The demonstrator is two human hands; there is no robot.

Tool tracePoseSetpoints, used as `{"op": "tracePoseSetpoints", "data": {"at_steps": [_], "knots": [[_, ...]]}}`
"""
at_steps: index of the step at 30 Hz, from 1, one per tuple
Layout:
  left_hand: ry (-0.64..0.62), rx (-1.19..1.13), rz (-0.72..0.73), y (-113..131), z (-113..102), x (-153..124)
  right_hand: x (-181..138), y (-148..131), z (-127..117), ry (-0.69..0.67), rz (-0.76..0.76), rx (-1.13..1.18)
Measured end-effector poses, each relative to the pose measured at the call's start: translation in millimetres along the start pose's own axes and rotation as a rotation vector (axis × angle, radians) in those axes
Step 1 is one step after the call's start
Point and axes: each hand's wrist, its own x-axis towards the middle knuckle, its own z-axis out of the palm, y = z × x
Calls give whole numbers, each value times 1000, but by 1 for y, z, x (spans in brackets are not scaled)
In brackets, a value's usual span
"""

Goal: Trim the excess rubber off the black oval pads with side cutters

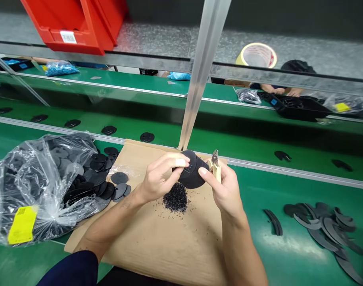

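Seemingly, work is midway: in the head view, the left hand (161, 176) pinches a black part (192, 171) at the frame's centre, while the right hand (227, 188) presses it with the thumb and clasps cutters (215, 157). Black bits (175, 197) are heaped just below; crescents (319, 239) at lower right look finished, whereas discs (98, 157) by the bag (47, 206) at left seem left to do.

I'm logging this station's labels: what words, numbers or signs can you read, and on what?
Nothing is clear enough to quote.
White label on red bin: blurred characters.
Yellow label on near plastic bag: print too small.
Tape roll, inside: red print too small.
Held black disc: faint marks, unreadable.
Far bag, yellow tag: unreadable.
Blue labels on black trays: too small.
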Motion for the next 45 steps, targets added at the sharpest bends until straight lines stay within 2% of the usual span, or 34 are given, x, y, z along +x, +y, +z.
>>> {"op": "tracePoseSetpoints", "data": {"at_steps": [5, 10, 17, 21, 35, 42, 45], "knots": [[-8, 101, -65, 0, 3, -1, -1, -2, 1, -4, -30, -44], [-137, 141, -196, -1, 1, -3, -1, -5, 0, 34, -60, -123], [-169, 179, -262, -3, 1, -4, 0, -6, 4, 54, -105, -187], [-203, 117, -273, -5, 1, -5, 0, -5, 7, 65, -115, -187], [-136, 91, -227, -2, 1, -5, -2, -7, 5, 58, -133, -246], [-93, 64, -274, -4, 3, -7, -3, -6, 5, 51, -161, -238], [-88, -28, -341, -6, 4, -7, -4, -5, 5, 62, -155, -250]]}}
